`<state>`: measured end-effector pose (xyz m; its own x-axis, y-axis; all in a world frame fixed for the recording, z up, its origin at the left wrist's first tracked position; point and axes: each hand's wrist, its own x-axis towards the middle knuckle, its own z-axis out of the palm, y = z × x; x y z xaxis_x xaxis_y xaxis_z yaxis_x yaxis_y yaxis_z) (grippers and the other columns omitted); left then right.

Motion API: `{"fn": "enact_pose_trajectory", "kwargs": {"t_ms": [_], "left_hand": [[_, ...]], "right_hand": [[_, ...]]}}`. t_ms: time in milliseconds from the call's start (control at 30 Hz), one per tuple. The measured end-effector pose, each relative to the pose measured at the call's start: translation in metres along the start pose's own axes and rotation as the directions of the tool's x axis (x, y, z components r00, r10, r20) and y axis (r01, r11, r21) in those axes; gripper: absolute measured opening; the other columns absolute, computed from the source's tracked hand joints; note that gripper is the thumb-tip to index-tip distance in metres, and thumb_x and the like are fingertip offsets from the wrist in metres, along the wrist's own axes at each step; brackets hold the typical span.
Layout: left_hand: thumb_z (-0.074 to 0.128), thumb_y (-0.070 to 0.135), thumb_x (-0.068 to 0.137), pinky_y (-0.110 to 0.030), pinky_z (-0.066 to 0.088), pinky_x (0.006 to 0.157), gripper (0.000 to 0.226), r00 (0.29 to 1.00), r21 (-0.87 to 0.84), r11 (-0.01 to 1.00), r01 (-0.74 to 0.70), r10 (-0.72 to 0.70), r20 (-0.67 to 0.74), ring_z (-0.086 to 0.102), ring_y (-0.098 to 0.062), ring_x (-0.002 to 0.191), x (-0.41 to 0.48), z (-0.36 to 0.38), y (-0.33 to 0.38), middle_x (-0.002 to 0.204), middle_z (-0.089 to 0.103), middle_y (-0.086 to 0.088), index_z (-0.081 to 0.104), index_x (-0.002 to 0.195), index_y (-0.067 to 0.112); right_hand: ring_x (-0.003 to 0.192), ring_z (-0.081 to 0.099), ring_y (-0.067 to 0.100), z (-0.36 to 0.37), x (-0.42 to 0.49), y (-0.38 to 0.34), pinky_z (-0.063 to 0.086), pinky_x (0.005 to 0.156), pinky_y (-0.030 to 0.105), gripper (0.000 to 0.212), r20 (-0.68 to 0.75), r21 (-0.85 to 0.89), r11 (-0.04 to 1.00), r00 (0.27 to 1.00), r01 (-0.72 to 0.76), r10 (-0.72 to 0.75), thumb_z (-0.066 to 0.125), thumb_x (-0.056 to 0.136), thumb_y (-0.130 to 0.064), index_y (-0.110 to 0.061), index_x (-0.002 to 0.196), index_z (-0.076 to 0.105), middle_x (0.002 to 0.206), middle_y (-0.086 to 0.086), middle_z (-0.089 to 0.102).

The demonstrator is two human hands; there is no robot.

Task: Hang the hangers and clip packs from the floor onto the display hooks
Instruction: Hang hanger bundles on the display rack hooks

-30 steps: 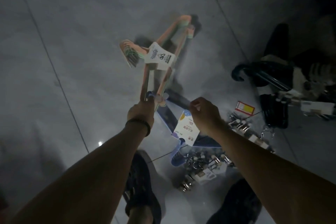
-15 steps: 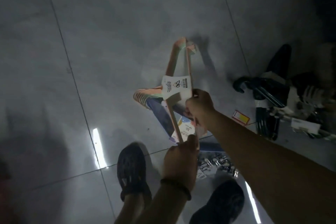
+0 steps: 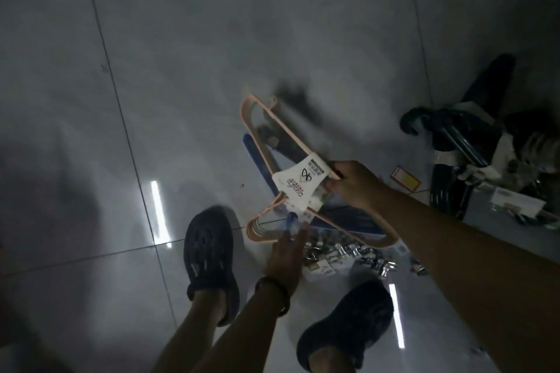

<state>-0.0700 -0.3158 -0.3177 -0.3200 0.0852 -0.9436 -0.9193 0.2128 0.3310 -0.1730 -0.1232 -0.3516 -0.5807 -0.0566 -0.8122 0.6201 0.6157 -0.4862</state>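
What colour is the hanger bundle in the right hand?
Peach-pink hanger bundle with a white label, best in the head view.

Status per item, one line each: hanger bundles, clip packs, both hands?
pink hanger bundle: held in the air above the floor.
right hand: grips the pink hanger bundle mid-frame.
left hand: fingers straight, at the bundle's lower end.
blue hanger pack: on floor.
clip packs: on floor.
dark hangers: on floor.

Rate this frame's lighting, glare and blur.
Head view: dim overall, with the right edge and corners nearly black. Two bright streaks glare off the glossy floor. The left hand and pink hanger pack are smeared by blur.
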Motion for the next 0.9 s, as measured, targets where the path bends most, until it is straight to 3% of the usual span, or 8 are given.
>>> {"fn": "enact_pose_trajectory", "kwargs": {"t_ms": [67,167,367,467,567,633,733,900], "left_hand": [[0.054,0.097,0.07,-0.037,0.052,0.103,0.103,0.998,-0.041,0.999,0.025,-0.028,-0.063,0.06,-0.013,0.129,0.027,0.013,-0.019,0.152,0.055,0.001,0.046,0.152,0.036],[0.051,0.103,0.063,-0.055,0.039,0.119,0.109,0.976,-0.024,0.996,0.092,-0.095,-0.198,0.047,-0.027,0.141,0.048,0.026,-0.033,0.159,0.044,-0.002,0.043,0.153,0.041],[0.064,0.052,0.098,-0.049,0.039,0.119,0.034,0.985,-0.464,0.875,0.137,-0.168,-0.026,0.052,-0.022,0.124,0.047,0.047,0.006,0.129,0.057,0.002,0.053,0.126,0.037],[0.081,0.038,0.089,-0.053,0.041,0.118,0.053,0.965,-0.585,0.802,0.117,-0.23,-0.122,0.058,-0.025,0.13,0.063,0.054,0.01,0.134,0.067,-0.001,0.062,0.133,0.017],[0.098,0.055,0.055,-0.053,0.049,0.108,0.099,0.966,-0.669,0.733,0.124,-0.244,-0.089,0.065,-0.03,0.123,0.078,0.065,0.003,0.131,0.073,-0.002,0.058,0.141,0.025],[0.1,0.058,0.046,-0.053,0.05,0.105,0.104,0.969,-0.695,0.708,0.125,-0.237,-0.067,0.068,-0.028,0.12,0.093,0.07,-0.012,0.13,0.074,0.002,0.06,0.138,0.032],[0.098,0.049,0.048,-0.046,0.05,0.101,0.104,0.971,-0.716,0.696,0.059,-0.207,-0.121,0.066,-0.024,0.123,0.091,0.062,-0.003,0.132,0.072,0.004,0.054,0.141,0.034],[0.09,0.009,0.074,-0.043,0.049,0.106,0.095,0.954,-0.666,0.734,-0.135,-0.086,-0.289,0.063,-0.017,0.12,0.077,0.05,0.029,0.136,0.067,0.002,0.034,0.148,0.026]], "right_hand": [[0.096,0.071,0.022,0.009,0.003,0.009,0.045,0.067,0.021,0.02,-0.016,-0.023,1.0,1.0,0.01,-0.01,0.068,0.1,-0.017,-0.009,0.118,0.073,0.102,0.001,0.074],[0.098,0.068,0.025,0.017,0.01,0.02,0.043,0.073,0.026,0.019,-0.005,-0.046,0.999,1.0,-0.011,0.01,0.065,0.102,-0.018,-0.005,0.116,0.07,0.108,0.007,0.073],[0.094,0.063,0.027,0.034,0.014,0.031,0.043,0.077,0.032,0.006,-0.014,-0.15,0.988,0.999,-0.042,0.04,0.056,0.106,-0.015,-0.019,0.103,0.053,0.108,0.009,0.068],[0.093,0.066,0.029,0.038,0.019,0.033,0.045,0.069,0.028,0.011,-0.002,-0.205,0.977,0.998,-0.059,0.06,0.058,0.103,-0.009,-0.012,0.113,0.06,0.114,0.013,0.071],[0.085,0.057,0.022,0.034,0.022,0.03,0.037,0.058,0.021,0.009,-0.039,-0.195,0.978,0.997,-0.068,0.062,0.058,0.104,-0.012,-0.011,0.111,0.062,0.104,0.008,0.068],[0.086,0.058,0.022,0.029,0.022,0.027,0.042,0.065,0.025,0.01,-0.067,-0.183,0.982,0.997,-0.054,0.043,0.06,0.104,-0.017,-0.01,0.11,0.064,0.1,0.004,0.066],[0.098,0.069,0.027,0.023,0.022,0.025,0.057,0.087,0.04,0.021,-0.074,-0.131,0.991,0.997,-0.018,0.008,0.064,0.1,-0.02,-0.018,0.12,0.069,0.114,0.004,0.075],[0.123,0.063,0.022,0.009,0.01,0.008,0.052,0.104,0.042,0.058,-0.092,0.0,0.999,0.995,0.047,-0.047,0.067,0.091,0.0,-0.029,0.141,0.059,0.137,-0.001,0.067]]}}
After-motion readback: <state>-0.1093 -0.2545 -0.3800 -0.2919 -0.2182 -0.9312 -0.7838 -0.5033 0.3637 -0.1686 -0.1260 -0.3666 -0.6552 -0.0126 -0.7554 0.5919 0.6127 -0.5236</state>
